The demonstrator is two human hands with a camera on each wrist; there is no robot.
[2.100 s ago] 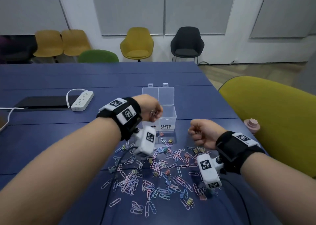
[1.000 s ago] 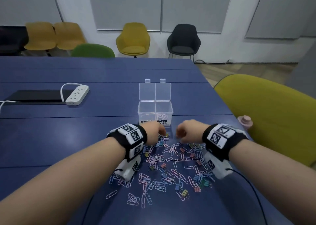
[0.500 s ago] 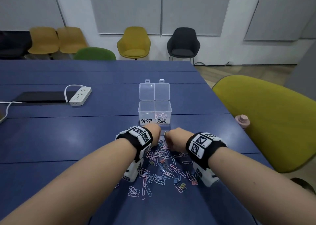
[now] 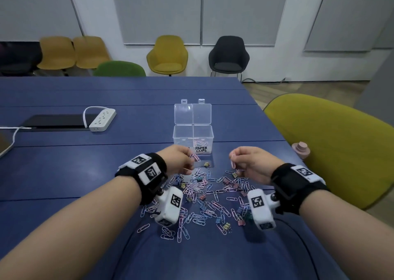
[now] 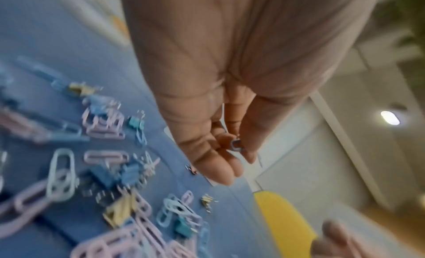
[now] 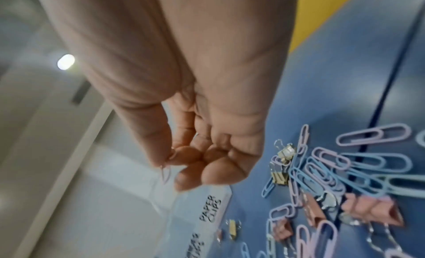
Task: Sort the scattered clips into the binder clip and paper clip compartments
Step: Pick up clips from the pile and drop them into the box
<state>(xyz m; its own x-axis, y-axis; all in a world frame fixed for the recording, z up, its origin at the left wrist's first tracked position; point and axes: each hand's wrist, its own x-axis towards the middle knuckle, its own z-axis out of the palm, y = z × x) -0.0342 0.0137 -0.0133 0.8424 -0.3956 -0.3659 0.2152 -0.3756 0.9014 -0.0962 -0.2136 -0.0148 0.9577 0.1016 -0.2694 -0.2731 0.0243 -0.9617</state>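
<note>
clips (image 4: 204, 191) lie scattered on the blue table (image 4: 64, 169) between our wrists: mostly pink and blue paper clips, with small binder clips (image 6: 372, 210) mixed in, in pink, yellow and teal. clear organizer box (image 4: 193, 138) stands just beyond the pile with both lids up. its right compartment, labelled paper clips (image 4: 201, 149), has a few pink clips inside; the left compartment's label is hidden behind our left hand in the head view and we cannot tell what is in it. left hand (image 4: 181, 160) is raised in front of the box, fingers curled, pinching a pink paper clip (image 4: 195, 157); the left wrist view also shows a blue-lilac clip (image 5: 236, 145) between its fingertips. right hand (image 4: 249, 162) hovers over the right side of the pile, thumb and forefinger pinching another pink paper clip (image 6: 165, 174), other fingers curled in. on the table well to the left: a white power strip (image 4: 102, 120) beside a dark flat panel (image 4: 53, 121). a small pink bottle cap (image 4: 300, 149) sits at the table's right edge, next to a yellow-green chair (image 4: 330, 143). along the far wall are mustard, green, yellow and black chairs (image 4: 228, 55) under grey panels.
</note>
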